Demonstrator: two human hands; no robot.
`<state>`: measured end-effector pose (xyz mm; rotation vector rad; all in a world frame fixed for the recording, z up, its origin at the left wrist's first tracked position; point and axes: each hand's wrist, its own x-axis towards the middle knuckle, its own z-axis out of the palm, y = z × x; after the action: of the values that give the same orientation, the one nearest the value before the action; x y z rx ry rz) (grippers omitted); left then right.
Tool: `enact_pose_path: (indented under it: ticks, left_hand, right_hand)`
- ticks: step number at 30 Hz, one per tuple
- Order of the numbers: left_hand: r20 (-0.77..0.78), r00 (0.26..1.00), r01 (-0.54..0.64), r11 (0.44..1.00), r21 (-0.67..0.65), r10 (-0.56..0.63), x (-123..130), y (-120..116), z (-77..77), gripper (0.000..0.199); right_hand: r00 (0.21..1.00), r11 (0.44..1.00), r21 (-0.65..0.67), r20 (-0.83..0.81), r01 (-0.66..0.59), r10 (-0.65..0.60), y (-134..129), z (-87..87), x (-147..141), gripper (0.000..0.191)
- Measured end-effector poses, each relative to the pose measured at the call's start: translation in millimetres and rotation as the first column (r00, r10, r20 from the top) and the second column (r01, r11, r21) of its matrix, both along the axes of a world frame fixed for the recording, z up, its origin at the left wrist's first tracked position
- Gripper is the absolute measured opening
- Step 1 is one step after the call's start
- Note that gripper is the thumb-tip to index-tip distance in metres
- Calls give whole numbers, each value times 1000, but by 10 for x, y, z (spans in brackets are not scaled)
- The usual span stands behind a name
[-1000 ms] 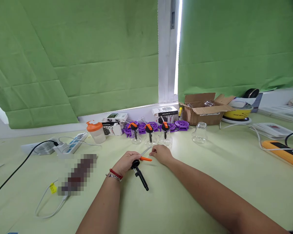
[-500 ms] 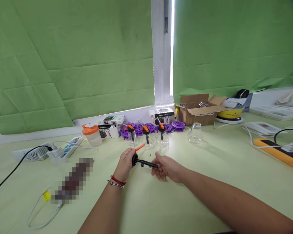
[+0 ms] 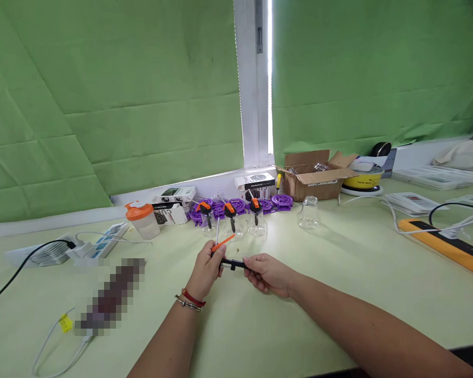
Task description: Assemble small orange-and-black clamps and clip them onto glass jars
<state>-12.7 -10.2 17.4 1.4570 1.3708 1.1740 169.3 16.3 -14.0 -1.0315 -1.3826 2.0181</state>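
Note:
My left hand [image 3: 205, 272] is wrapped round the head of a black dispenser top [image 3: 233, 263]. Its orange lever and a thin pale spout stick up past the fingers. The black stem points to the right, where my right hand [image 3: 268, 274] closes on its tip between thumb and fingers. Behind my hands three clear glass jars [image 3: 257, 229] stand in a row, each topped with a similar black and orange head. Further right is a glass jar [image 3: 309, 215] with no top on it. A tiny brownish bit [image 3: 237, 250] lies on the table just beyond my hands.
Purple plastic parts [image 3: 281, 201] lie behind the jars, beside printed boxes [image 3: 256, 181] and an open cardboard box [image 3: 313, 185]. An orange-lidded shaker [image 3: 144, 220] and white power strip [image 3: 112, 239] are left. An orange-and-black power strip [image 3: 449, 247] with cables is right.
My right hand's fingers have closed on the stem's tip. My left hand has shifted its grip, thumb now over the head. The whole view has moved slightly, with the background sliding left.

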Motion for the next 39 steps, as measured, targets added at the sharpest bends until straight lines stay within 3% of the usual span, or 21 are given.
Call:
enact_pose_path:
  ticks: [5, 7, 9, 11, 13, 15, 16, 19, 25, 32, 39]
  left_hand:
    - [63, 998, -13, 998, -64, 17, 33, 42, -71, 38]
    - [32, 999, -34, 998, 53, 33, 36, 45, -89, 45]
    - [-91, 994, -33, 965, 261, 59, 41, 28, -84, 56]
    - [-262, 955, 5, 870, 494, 143, 54, -11, -59, 70]
    - [-370, 889, 60, 733, 677, 269, 82, -70, -22, 86]
    - [-421, 840, 125, 634, 763, 342, 127, -141, 14, 105]
    - [-449, 823, 159, 617, 771, 349, 154, -175, 26, 114]
    - [-509, 788, 186, 655, 733, 346, 233, -246, 29, 128]
    - [-579, 740, 173, 735, 655, 341, 277, -218, -22, 131]
    - [-576, 732, 127, 758, 640, 364, 304, -166, -61, 108]
    - [-593, 737, 128, 794, 594, 324, 279, -57, -220, 97]
  right_hand:
    - [998, 993, 119, -46, -25, 31, -6, -14, -19, 39]
    - [998, 994, 113, -59, 6, 0, -6, 16, -13, 40]
    - [993, 989, 136, -106, 59, -45, -16, 57, -8, 41]
    - [985, 980, 181, -162, 85, -55, -49, 107, -8, 42]
    - [979, 970, 227, -202, 82, -36, -109, 163, -16, 42]
    - [969, 967, 249, -249, 57, 7, -184, 215, -26, 42]
    - [959, 972, 232, -280, 34, 33, -219, 235, -31, 41]
    - [922, 994, 100, -380, -34, 70, -284, 251, -42, 39]
    - [917, 994, -107, -398, -21, -23, -230, 181, -67, 30]
    - [918, 978, -197, -373, 64, -135, -184, 129, -131, 22]
    - [925, 962, -242, -324, 123, -199, -115, -74, -221, 19]
